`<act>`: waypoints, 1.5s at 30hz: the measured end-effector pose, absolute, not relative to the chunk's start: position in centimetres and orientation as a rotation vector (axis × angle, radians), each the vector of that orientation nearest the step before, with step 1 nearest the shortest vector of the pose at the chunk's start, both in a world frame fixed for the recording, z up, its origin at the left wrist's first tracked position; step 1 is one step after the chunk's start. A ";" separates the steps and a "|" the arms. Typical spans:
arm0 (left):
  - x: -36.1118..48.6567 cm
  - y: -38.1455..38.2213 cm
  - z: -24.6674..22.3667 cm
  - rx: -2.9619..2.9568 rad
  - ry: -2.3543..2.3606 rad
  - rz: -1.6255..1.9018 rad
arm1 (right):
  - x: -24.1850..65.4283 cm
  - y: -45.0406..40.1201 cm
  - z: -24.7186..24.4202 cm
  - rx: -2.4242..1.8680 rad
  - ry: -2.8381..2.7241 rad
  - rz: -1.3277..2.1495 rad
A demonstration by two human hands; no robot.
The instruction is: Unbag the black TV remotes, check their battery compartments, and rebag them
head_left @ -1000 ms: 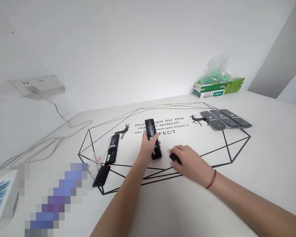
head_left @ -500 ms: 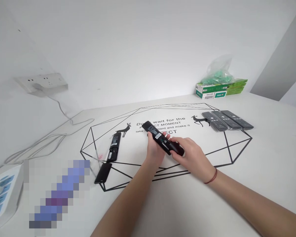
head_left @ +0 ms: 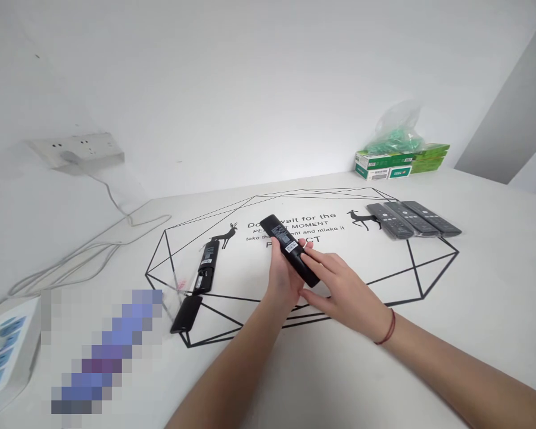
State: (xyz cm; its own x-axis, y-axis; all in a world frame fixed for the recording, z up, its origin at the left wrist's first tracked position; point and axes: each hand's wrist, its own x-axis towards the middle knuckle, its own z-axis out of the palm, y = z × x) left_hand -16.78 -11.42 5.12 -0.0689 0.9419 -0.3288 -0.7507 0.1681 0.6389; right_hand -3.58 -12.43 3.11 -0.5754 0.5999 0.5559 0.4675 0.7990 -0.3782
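Note:
A black remote control (head_left: 290, 247), its labelled back facing up, lies tilted in my left hand (head_left: 282, 274), whose fingers wrap round it from below. The back cover sits over its lower half. My right hand (head_left: 346, 292) grips the lower end, with fingers on the cover and the thumb at the near edge. On the table to the left rests another black remote (head_left: 209, 256) with its battery compartment open. Just in front of that one is a loose black cover (head_left: 187, 314).
Wrapped remotes (head_left: 413, 219) lie side by side at the right. Green and white boxes (head_left: 384, 167) with a plastic bag (head_left: 397, 134) on top stand by the wall. A power strip (head_left: 9, 351), cables (head_left: 84, 262) and a blurred patch are at the left.
The cover has slid up onto the remote, so its compartment no longer shows. My right hand has moved slightly left and down with it.

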 end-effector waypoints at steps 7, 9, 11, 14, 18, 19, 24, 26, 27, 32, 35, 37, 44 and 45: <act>-17.8 -10.8 4.9 0.260 0.951 1.331 | -3.4 -12.5 2.8 -0.814 -2.399 0.160; -17.7 -10.8 4.9 0.275 0.969 1.290 | -3.4 -12.5 2.8 -0.853 -2.377 0.147; -17.6 -10.9 5.0 0.302 0.969 1.278 | -3.5 -12.6 3.0 -0.872 -2.357 0.151; -17.4 -11.1 5.1 0.319 0.966 1.291 | -3.6 -12.7 3.2 -0.873 -2.337 0.193; -17.4 -11.1 5.1 0.325 0.965 1.308 | -3.6 -12.7 3.4 -0.878 -2.330 0.248; -17.4 -11.1 5.0 0.332 0.956 1.314 | -3.6 -12.6 3.4 -0.875 -2.326 0.268; -17.2 -11.2 4.8 0.403 0.894 1.399 | -3.6 -12.1 3.2 -0.770 -2.233 0.578; -17.0 -11.4 4.9 0.442 0.892 1.411 | -3.7 -11.9 3.1 -0.781 -2.153 0.824; -16.8 -11.5 4.9 0.459 0.907 1.417 | -3.8 -11.7 3.0 -0.804 -2.096 0.946; -16.3 -11.9 4.5 0.629 0.993 1.500 | -4.1 -11.0 2.4 -0.886 -1.826 1.286; -16.1 -11.8 3.7 0.817 1.054 1.525 | -4.2 -10.7 2.3 -0.861 -1.695 1.430; -15.9 -11.6 3.4 0.948 1.126 1.533 | -4.3 -10.6 2.3 -0.839 -1.617 1.510; -22.1 -10.8 6.6 1.308 1.644 1.304 | -4.3 -11.2 3.0 -0.993 -1.400 1.691; -24.3 -11.1 7.1 1.256 1.814 1.374 | -4.3 -11.4 3.1 -1.018 -1.368 1.716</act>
State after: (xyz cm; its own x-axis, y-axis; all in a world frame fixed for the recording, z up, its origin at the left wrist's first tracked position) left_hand -24.28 -11.08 7.14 -0.4230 0.8989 0.1139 0.3528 0.0476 0.9345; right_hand -4.28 -11.36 3.14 -0.4402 0.8855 -0.1486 -0.0522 -0.1904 -0.9803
